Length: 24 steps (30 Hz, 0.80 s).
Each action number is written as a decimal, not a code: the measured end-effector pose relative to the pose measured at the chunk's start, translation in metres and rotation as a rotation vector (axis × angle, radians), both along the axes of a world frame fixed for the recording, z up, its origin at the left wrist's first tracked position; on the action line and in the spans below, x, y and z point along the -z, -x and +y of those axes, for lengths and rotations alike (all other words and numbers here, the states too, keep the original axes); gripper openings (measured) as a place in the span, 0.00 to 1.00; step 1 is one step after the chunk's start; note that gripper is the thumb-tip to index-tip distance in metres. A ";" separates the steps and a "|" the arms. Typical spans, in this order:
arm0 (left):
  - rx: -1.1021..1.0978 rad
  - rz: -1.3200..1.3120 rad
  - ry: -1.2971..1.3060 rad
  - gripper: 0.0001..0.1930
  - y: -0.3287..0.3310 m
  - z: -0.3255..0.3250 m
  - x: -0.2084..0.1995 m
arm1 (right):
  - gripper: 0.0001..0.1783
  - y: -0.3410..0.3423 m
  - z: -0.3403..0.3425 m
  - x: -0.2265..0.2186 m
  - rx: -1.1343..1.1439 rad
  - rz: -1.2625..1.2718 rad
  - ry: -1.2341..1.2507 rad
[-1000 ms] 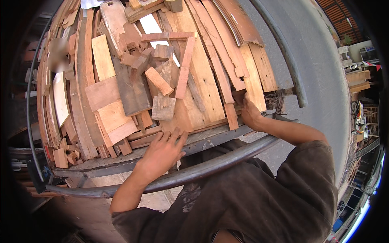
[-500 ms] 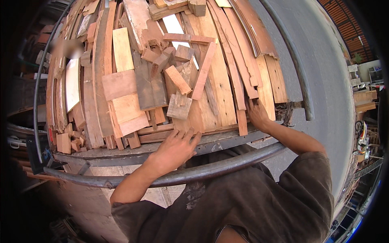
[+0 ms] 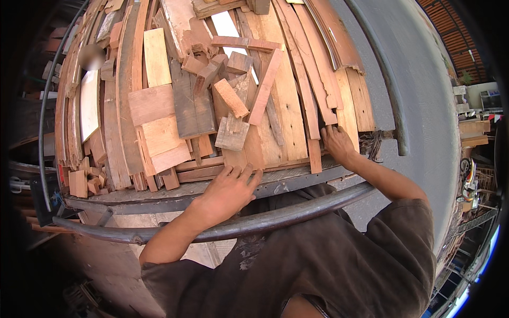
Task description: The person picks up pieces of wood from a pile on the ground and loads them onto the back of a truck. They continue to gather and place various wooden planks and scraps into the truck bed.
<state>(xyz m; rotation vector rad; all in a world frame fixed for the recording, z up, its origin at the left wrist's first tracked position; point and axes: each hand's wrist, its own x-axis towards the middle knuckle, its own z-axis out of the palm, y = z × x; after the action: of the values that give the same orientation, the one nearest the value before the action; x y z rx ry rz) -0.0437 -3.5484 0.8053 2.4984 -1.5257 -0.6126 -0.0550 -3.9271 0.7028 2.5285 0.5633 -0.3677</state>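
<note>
My left hand [image 3: 231, 185] lies on the near edge of the wood pile, fingers spread and holding nothing. Its fingertips touch the ends of the boards just above the metal-edged bed [image 3: 289, 184]. Farther right, my right hand [image 3: 339, 144] has its fingers bent together at the near end of a long, narrow reddish plank [image 3: 321, 87]; the fingertips are partly hidden there. Between my hands a short strip of wood [image 3: 315, 156] sticks out over the bed's edge. Loose offcuts lie on the planks ahead, among them a reddish stick [image 3: 266, 87] and a square block [image 3: 232, 134].
A curved metal rail [image 3: 254, 225] crosses beneath my forearms. Another metal rail [image 3: 389, 87] runs along the right side, with grey pavement [image 3: 429, 106] beyond. Small wood blocks [image 3: 78, 183] sit at the bed's left corner. A pale board [image 3: 90, 105] lies at the left.
The view has shifted slightly, so the pile appears a little higher and farther left. My right hand's fingers have drawn back slightly at the plank's end. My left hand stays on the edge.
</note>
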 end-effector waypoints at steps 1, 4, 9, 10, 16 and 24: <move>0.002 0.001 0.009 0.32 0.001 0.000 0.001 | 0.16 -0.001 0.000 0.000 -0.001 0.013 0.059; 0.010 -0.003 0.014 0.31 -0.001 -0.002 0.000 | 0.16 -0.005 -0.004 0.012 0.062 -0.001 -0.009; 0.003 -0.025 0.017 0.32 -0.003 -0.003 -0.001 | 0.15 0.000 -0.001 -0.001 0.013 -0.017 -0.009; 0.004 -0.041 0.020 0.32 -0.003 -0.002 0.000 | 0.15 0.000 -0.001 -0.005 0.011 0.006 -0.020; 0.022 -0.120 0.011 0.32 0.001 -0.001 0.007 | 0.11 -0.022 0.002 -0.024 0.196 0.234 -0.137; 0.024 -0.128 0.014 0.32 0.001 0.000 0.011 | 0.10 -0.023 -0.010 -0.029 0.152 0.444 -0.062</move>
<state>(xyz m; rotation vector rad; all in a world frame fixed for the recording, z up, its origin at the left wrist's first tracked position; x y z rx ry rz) -0.0445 -3.5483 0.7947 2.5570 -1.5989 -0.4517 -0.0324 -3.9368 0.7320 2.5628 0.5489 -0.9975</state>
